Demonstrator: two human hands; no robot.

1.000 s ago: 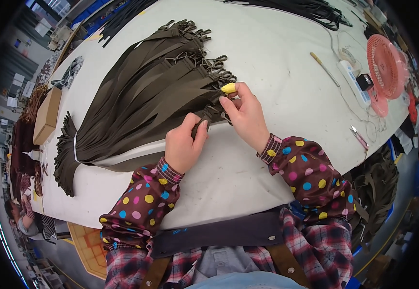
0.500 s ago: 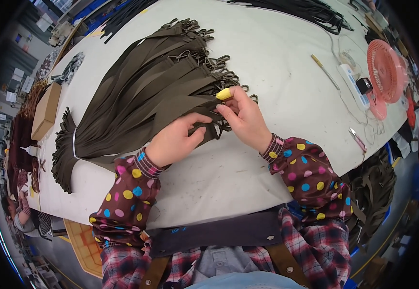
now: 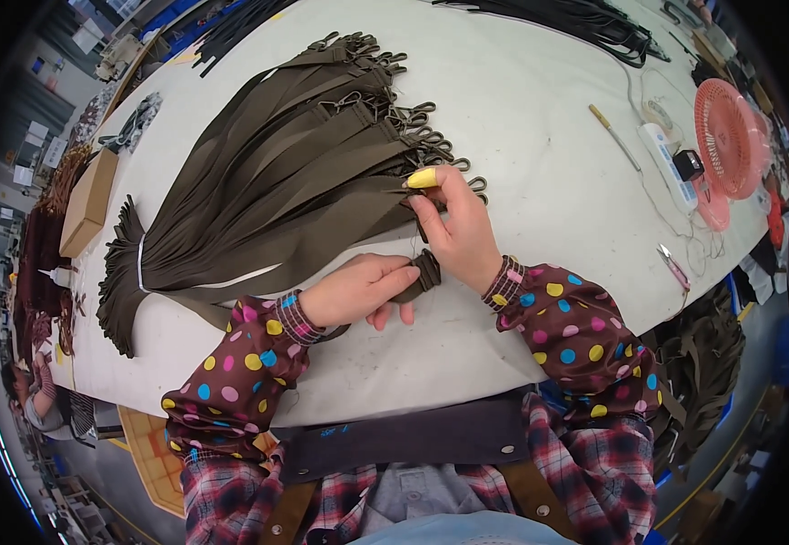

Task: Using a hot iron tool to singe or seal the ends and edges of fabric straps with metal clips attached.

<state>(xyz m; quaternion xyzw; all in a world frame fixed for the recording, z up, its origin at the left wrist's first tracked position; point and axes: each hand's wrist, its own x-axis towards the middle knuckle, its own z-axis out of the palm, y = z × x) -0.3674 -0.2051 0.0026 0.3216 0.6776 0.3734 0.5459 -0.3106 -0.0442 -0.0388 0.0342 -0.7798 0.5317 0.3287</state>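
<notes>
at the far left a seated person (image 3: 36,395) with a striped sleeve shows beyond the table's edge; near the table's left side hangs dark maroon material (image 3: 33,232); a brown cardboard box (image 3: 90,202) stands on the white table (image 3: 522,118), and just beyond it lies a small tangle of grey pieces (image 3: 133,123); below the near edge, on the left, is an orange tray (image 3: 149,459); next comes the large bundle of dark olive straps (image 3: 258,173), gathered at its left end by a white tie (image 3: 142,262) and fanning out toward the upper right, where dark hooks (image 3: 422,116) lie at the strap ends; the left hand (image 3: 358,289), nearer the person than the bundle, has its fingers closed on a strap with a dark buckle (image 3: 426,271); the right hand (image 3: 460,232), palm turned left, has its thumb and forefinger drawn narrow, pinching a dark strap end (image 3: 415,193) beside the hooks; a yellow cover (image 3: 422,177) sits on its forefinger; at the far edge lie black straps (image 3: 585,27); farther right are a thin tool (image 3: 614,136) with a yellowish handle, snips (image 3: 674,266), a white power strip (image 3: 669,163) with a black plug (image 3: 687,164), and a pink plastic basket (image 3: 730,132); below the table's right edge is a heap of olive webbing (image 3: 708,368)
</notes>
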